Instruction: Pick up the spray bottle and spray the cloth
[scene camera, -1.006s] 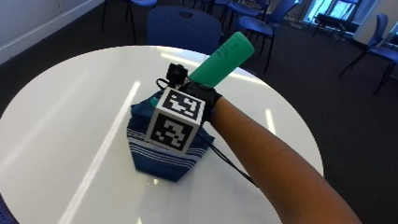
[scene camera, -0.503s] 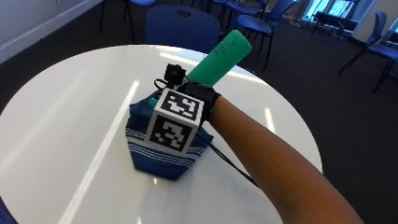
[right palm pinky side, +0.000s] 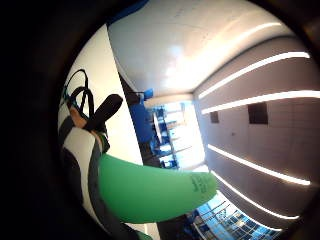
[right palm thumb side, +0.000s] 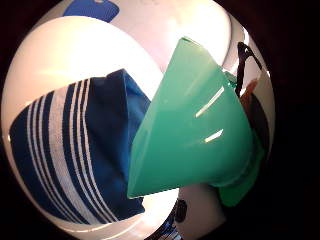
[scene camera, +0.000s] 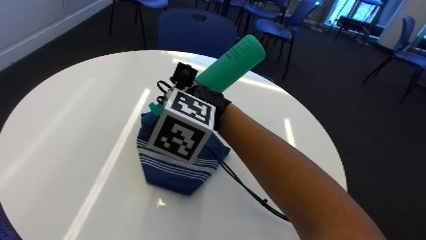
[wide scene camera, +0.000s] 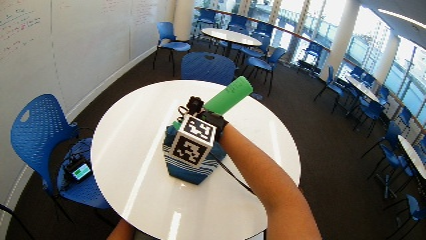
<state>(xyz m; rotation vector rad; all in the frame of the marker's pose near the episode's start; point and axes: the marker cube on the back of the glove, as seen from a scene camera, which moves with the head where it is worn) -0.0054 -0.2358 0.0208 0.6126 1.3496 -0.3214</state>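
My gloved right hand (scene camera: 214, 101) grips a green spray bottle (scene camera: 231, 62) over the white round table (scene camera: 73, 125). The bottle is tilted, its body sticking up and away past the back of the hand. Its green head (scene camera: 154, 108) shows on the hand's near side, just above the cloth. A folded blue cloth with white stripes (scene camera: 181, 170) lies on the table directly under the hand. In the thumb side palm view the bottle (right palm thumb side: 195, 130) fills the middle, with the cloth (right palm thumb side: 75, 145) beside it. The little finger side palm view shows the bottle's body (right palm pinky side: 150, 192) against the ceiling.
A blue chair (scene camera: 200, 27) stands just behind the table's far edge, with more chairs and tables beyond. Another blue chair (wide scene camera: 46, 130) stands at the table's left side in the wide view. Bare tabletop (wide scene camera: 133, 130) surrounds the cloth.
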